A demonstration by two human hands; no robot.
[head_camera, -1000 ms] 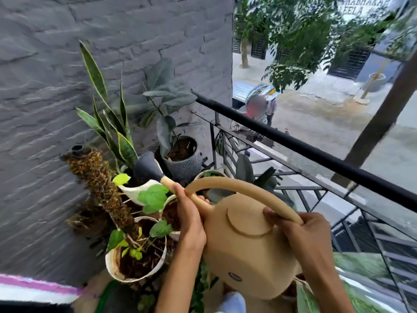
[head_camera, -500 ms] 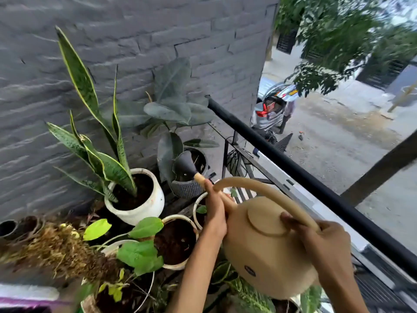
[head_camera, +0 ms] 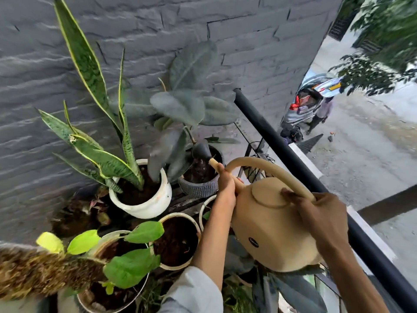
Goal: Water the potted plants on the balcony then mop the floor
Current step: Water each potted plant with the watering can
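Note:
I hold a tan watering can (head_camera: 270, 224) with both hands. My left hand (head_camera: 225, 186) grips its spout near the body. My right hand (head_camera: 325, 213) grips the arched handle at its rear end. The dark rose head (head_camera: 200, 151) of the spout hangs over the soil of a ribbed grey pot (head_camera: 198, 188) with a broad-leaved rubber plant (head_camera: 187, 105). To its left, a snake plant (head_camera: 97, 123) grows out of a white pot (head_camera: 146, 204).
More pots stand in front: a cream pot of bare soil (head_camera: 176, 240) and one with light green leaves (head_camera: 126, 265) beside a moss pole (head_camera: 40, 272). A grey brick wall (head_camera: 158, 41) is behind. A black railing (head_camera: 300, 177) runs along the right above the street.
The can's spout has moved from the front pots to the grey pot at the back, and my view has shifted left and down with it. Both hands keep their grip.

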